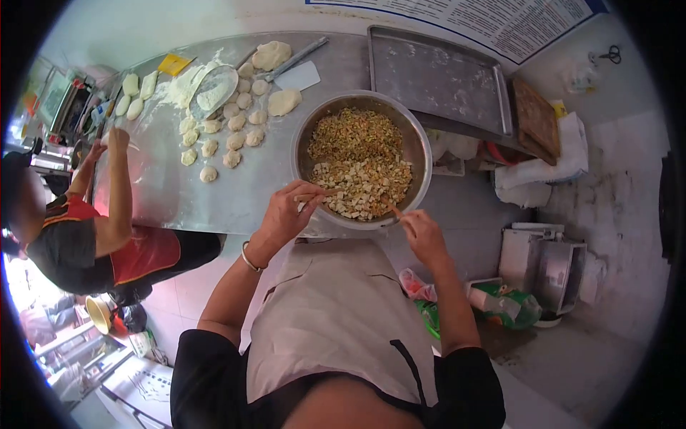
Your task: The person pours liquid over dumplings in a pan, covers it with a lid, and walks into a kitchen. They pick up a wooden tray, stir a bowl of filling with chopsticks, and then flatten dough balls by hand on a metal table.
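Observation:
A large steel bowl (424, 154) stands at the table's edge in front of me. It holds finely chopped brown-green filling (354, 132) at the far side and pale diced cubes (357, 196) nearer to me. My left hand (284, 213), closed around a thin wooden stick (325, 192), is at the near left rim; the stick reaches over the cubes. At the near right rim my right hand (423, 232) is closed on another wooden stick (392, 209), its tip in among the cubes.
Dough balls (236, 123), a flour scoop (216, 89), flattened dough (284, 102) and a white scraper (299, 76) lie on the floured metal table (164, 179). A baking tray (443, 79) sits behind right. A co-worker (93, 229) stands left. Wooden boards (536, 118) lean right.

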`<move>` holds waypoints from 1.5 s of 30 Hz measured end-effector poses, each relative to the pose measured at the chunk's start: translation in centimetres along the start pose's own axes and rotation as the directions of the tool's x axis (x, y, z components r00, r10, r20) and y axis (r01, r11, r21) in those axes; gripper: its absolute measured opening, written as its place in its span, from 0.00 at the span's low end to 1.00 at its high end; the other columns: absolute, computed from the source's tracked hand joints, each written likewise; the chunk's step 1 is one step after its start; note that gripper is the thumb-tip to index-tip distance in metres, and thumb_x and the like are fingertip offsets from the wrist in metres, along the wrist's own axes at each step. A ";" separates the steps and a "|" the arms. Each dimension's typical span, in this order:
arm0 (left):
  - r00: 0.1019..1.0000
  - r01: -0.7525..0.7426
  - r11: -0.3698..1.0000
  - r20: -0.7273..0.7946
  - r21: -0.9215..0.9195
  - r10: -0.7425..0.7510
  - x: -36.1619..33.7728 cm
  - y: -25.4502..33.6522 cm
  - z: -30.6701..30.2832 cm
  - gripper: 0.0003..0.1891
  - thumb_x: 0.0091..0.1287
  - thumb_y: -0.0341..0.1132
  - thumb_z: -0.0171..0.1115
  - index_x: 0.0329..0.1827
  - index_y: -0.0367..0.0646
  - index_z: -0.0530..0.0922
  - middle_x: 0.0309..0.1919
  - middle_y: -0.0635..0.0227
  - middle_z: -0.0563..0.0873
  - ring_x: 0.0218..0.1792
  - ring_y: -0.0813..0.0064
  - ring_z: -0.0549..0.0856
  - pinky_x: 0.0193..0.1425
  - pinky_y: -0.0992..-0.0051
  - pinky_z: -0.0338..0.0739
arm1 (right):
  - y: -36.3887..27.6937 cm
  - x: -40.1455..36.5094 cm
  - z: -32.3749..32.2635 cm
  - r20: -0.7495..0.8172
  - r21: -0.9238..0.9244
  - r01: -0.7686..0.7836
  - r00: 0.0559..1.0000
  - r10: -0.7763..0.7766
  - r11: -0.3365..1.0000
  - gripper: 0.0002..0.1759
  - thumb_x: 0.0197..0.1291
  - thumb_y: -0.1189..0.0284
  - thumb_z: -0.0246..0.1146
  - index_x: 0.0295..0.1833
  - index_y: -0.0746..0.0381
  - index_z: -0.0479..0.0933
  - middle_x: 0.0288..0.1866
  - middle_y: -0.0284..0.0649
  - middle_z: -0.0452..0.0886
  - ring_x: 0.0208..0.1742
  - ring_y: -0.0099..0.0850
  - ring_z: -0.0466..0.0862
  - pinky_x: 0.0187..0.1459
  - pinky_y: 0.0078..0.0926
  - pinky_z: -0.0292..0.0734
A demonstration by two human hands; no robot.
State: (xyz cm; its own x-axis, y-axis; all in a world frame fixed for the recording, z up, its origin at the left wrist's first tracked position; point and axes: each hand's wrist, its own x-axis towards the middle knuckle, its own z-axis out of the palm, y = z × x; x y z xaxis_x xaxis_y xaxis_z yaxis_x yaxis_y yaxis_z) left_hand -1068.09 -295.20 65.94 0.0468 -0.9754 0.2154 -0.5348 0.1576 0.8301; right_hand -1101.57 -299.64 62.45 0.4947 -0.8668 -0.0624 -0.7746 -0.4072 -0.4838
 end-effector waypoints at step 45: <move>0.961 0.214 0.974 -0.191 0.068 -0.198 -1.4 -3.3 2.3 0.08 0.69 0.31 0.64 0.42 0.37 0.88 0.42 0.62 0.91 0.32 0.69 0.89 0.36 0.72 0.81 | 5.0 7.4 -6.5 0.205 -0.474 0.259 0.962 -0.181 0.841 0.16 0.65 0.74 0.55 0.53 0.50 0.84 0.30 0.44 0.85 0.36 0.42 0.88 0.34 0.43 0.82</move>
State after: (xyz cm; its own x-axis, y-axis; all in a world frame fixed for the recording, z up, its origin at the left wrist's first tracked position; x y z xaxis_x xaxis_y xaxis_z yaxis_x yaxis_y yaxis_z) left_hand -1068.30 -294.70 61.75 0.3123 -0.9395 0.1408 -0.5681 -0.0659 0.8203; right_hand -1104.35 -309.92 65.29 0.6965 -0.7014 -0.1513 -0.7106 -0.7035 -0.0094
